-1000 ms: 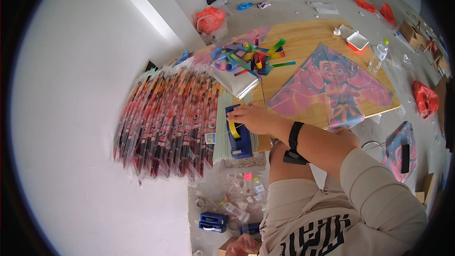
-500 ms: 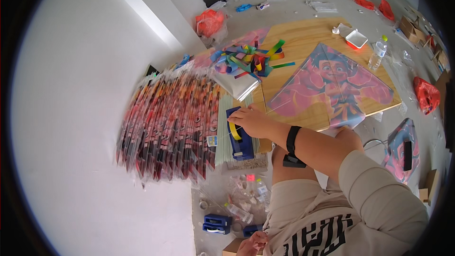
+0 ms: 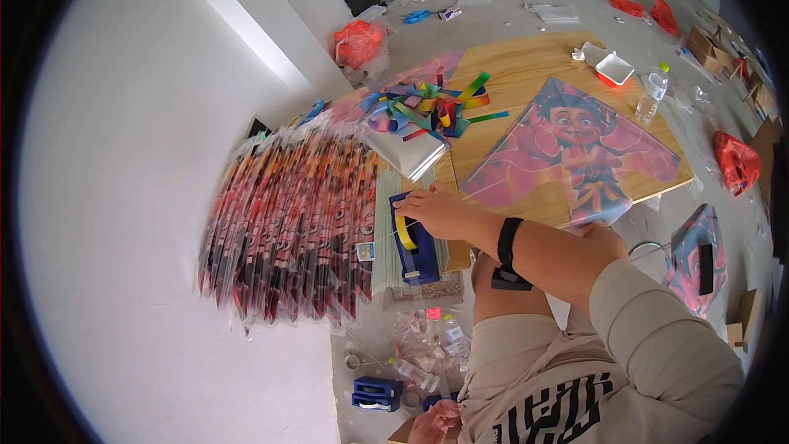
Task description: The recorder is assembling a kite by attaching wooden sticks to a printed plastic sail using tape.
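near the middle of the head view, the right hand reaches across from the right, its fingers curved over the far end of a blue tape dispenser, beside the yellow ring; whether they pinch it or merely rest, i cannot tell. the dispenser sits on a bundle of pale thin rods, just right of a long row of clear-wrapped reddish packages. at the lower edge the left hand is blurred and partly cut off, so its grip cannot be made out; another blue dispenser lies near it. beyond, a printed kite and tangled coloured ribbons lie on a wooden table.
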The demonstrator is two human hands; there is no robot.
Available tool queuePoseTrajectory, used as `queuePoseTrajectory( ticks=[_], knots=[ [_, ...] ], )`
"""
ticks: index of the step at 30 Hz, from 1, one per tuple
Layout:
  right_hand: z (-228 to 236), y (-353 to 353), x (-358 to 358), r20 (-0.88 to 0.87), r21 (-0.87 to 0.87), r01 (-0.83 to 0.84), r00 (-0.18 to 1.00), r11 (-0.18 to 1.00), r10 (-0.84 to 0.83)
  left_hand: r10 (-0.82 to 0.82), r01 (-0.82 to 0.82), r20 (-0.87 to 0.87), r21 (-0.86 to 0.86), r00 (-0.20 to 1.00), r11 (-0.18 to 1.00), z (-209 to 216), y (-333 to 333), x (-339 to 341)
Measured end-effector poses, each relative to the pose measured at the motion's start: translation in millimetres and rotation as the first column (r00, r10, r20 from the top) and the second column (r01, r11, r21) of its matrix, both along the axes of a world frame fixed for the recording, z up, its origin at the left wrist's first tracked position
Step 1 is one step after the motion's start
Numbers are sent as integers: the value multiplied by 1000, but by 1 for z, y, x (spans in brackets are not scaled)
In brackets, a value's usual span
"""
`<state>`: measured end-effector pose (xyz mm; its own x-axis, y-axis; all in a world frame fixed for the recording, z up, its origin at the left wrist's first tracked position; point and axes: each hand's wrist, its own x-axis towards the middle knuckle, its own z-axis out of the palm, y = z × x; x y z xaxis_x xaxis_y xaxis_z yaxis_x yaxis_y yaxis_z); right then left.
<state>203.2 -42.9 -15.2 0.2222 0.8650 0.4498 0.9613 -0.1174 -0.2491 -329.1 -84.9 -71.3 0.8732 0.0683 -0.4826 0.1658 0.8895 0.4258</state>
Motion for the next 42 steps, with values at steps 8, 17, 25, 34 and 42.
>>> queuePoseTrajectory(
  ticks=[8,17,25,34,42],
  knots=[
    [4,8,2,-243,-116,-6,970,993,-22,113,-102,-41,215,993,971,-11,13,-34],
    [3,4,-1,-225,-65,-1,974,998,-14,-116,33,143,479,983,877,114,31,13],
    [13,-2,-8,-235,-99,16,971,995,-39,-146,76,85,548,986,833,128,16,17],
    [9,-4,-10,-255,-92,13,966,996,-36,-120,47,140,438,983,898,133,5,20],
    [8,-15,-25,-188,-130,14,981,991,-39,-120,70,103,395,987,916,109,6,20]
  ],
)
